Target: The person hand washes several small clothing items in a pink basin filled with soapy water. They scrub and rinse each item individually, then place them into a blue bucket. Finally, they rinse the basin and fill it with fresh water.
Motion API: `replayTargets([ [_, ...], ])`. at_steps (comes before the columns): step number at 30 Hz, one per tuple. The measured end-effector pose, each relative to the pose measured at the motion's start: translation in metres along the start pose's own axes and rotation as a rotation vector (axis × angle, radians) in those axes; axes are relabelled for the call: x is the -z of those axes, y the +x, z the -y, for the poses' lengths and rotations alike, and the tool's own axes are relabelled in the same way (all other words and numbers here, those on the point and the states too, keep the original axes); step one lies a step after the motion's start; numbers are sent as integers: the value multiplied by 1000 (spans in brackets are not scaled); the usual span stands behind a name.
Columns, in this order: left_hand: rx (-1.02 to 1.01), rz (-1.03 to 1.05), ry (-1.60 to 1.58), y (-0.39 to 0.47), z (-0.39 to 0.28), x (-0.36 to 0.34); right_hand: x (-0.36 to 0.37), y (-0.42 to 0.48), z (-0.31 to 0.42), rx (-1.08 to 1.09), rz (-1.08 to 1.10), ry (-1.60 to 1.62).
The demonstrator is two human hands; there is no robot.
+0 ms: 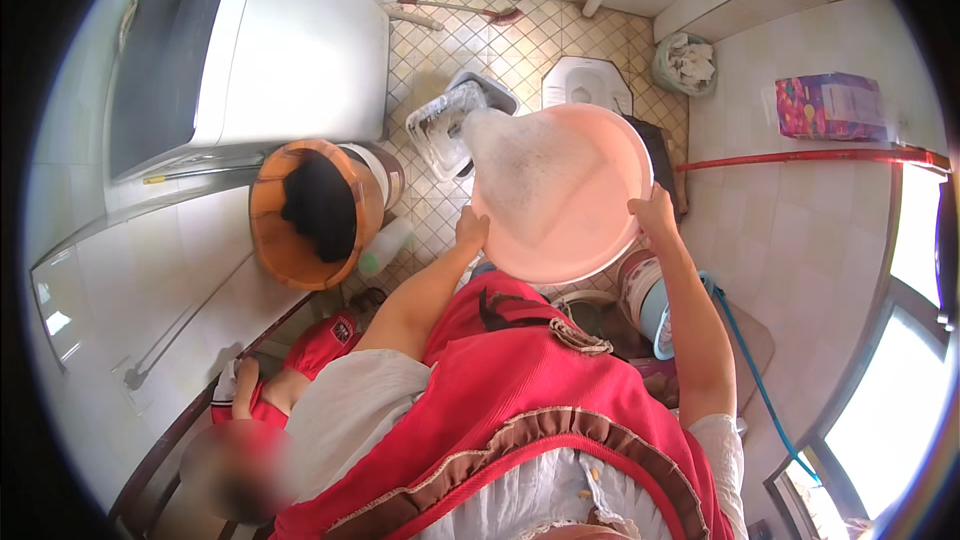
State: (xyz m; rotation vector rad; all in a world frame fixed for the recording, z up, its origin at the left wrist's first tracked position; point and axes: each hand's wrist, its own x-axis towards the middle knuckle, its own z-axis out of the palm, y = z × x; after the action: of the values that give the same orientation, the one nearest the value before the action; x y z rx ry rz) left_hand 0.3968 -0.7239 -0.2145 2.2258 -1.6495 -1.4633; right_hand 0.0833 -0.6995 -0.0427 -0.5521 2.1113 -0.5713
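Both my hands grip the rim of a round pink plastic basin (581,240), raised above the floor and tilted to the far left. My left hand (472,229) holds its near left edge, and my right hand (654,216) its right edge. Foamy, cloudy water (525,154) is gathered on the basin's left side and reaches the far-left rim, where it appears to be spilling. Beyond that rim sits a rectangular plastic tub (427,131) with suds in it. A second grey tub (491,90) lies partly behind it.
A wooden bucket (262,229) with dark cloth stands at left beside a white washing machine (307,52). A squat toilet (586,79), waste bin (684,64) and broom (504,16) are farther off. Buckets (645,292) stand near my right arm. Another person (315,352) is at lower left.
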Motion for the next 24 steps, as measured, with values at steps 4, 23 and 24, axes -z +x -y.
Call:
replayTargets([
  [4,28,11,-56,4,-2,-5,0,0,30,27,-22,-116],
  [23,-164,364,-525,42,-37,-12,-56,-46,204,742,-11,-341],
  [24,-816,293,-507,26,-68,0,-66,-51,208,819,-102,-417],
])
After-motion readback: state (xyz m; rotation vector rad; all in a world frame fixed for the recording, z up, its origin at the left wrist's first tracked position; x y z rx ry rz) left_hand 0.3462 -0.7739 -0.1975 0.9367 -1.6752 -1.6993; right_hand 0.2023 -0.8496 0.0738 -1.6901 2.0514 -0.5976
